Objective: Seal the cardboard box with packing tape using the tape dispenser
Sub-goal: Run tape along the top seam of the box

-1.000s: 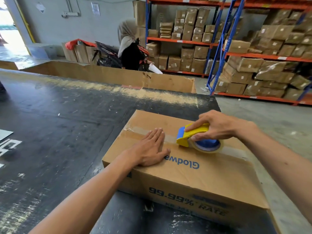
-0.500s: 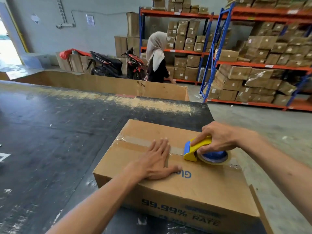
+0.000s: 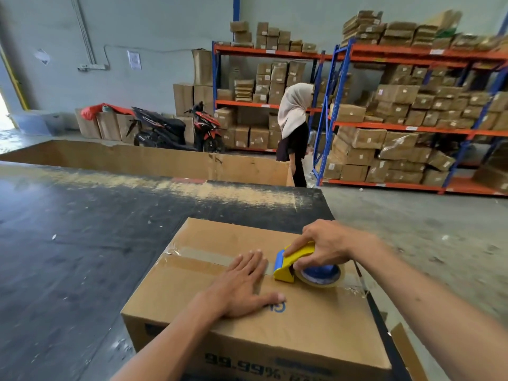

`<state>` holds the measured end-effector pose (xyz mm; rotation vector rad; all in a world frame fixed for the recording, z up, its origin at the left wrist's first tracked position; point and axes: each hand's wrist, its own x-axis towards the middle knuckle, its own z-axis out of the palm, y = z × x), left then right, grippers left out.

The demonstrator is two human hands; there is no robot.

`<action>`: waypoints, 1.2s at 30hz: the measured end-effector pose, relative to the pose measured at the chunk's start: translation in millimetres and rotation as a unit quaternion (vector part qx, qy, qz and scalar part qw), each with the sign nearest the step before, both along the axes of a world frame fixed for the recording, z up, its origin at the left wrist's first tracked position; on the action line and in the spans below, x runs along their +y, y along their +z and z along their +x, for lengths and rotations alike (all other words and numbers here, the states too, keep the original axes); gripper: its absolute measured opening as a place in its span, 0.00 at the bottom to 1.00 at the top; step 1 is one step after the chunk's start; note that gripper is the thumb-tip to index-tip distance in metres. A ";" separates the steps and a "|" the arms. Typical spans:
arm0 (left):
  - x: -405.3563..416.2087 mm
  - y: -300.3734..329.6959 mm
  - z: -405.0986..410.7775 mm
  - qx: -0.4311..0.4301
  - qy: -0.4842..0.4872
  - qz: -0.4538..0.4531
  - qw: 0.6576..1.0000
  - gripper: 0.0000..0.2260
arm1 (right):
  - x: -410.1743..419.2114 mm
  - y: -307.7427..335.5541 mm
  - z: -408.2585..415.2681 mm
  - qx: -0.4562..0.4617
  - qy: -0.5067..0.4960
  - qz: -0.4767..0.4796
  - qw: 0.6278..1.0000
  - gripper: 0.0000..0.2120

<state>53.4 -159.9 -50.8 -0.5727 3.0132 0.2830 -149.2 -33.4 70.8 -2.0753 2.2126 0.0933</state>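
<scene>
A brown cardboard box [image 3: 316, 320] with blue print lies on the black table [image 3: 82, 243]. Clear packing tape [image 3: 203, 254] runs along its top seam from the left edge. My left hand [image 3: 242, 287] rests flat on the box top, fingers spread over the tape. My right hand [image 3: 327, 243] grips the yellow and blue tape dispenser [image 3: 294, 264], which sits on the seam just right of my left fingers. The tape roll [image 3: 320, 274] lies flat against the box near its right edge.
A long open cardboard bin [image 3: 165, 160] stands behind the table. A person in a headscarf [image 3: 294, 127] stands by orange and blue shelving [image 3: 406, 127] stacked with boxes. A motorbike [image 3: 176, 130] is parked at the back wall. Bare concrete floor [image 3: 428, 243] lies to the right.
The dispenser and my right hand have slid right along the seam, laying more tape. My left hand followed on the box top. The person in the background walked right.
</scene>
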 end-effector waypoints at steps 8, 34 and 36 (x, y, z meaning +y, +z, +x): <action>-2.2 -0.2 -0.9 -0.011 -0.009 -0.013 1.000 0.50 | 33.0 4.4 -20.3 -0.057 -0.016 -0.009 0.998 0.21; 83.1 4.6 -67.8 0.018 -0.057 0.046 0.997 0.53 | 67.3 8.7 -51.6 -0.009 -0.017 0.021 1.000 0.18; 80.4 0.8 -68.4 0.021 -0.059 0.040 0.997 0.54 | 66.9 8.9 -50.6 -0.012 -0.014 0.019 1.000 0.18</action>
